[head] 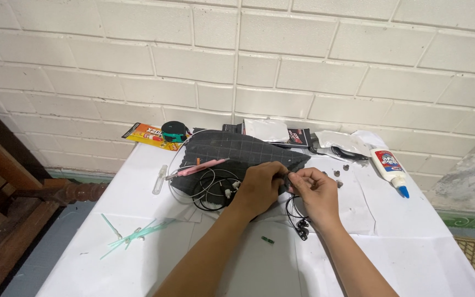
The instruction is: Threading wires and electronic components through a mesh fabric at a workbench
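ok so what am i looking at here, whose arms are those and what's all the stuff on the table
This is one picture from a camera worn on a person's head, looking down, so the two bare arms are that person's own. The left hand and right hand meet over a dark checked cloth, pinching a small dark part between the fingers; what it is I cannot tell. Thin black cables coil by the left hand. The white table also holds a glue bottle, a pink tool and green sticks.
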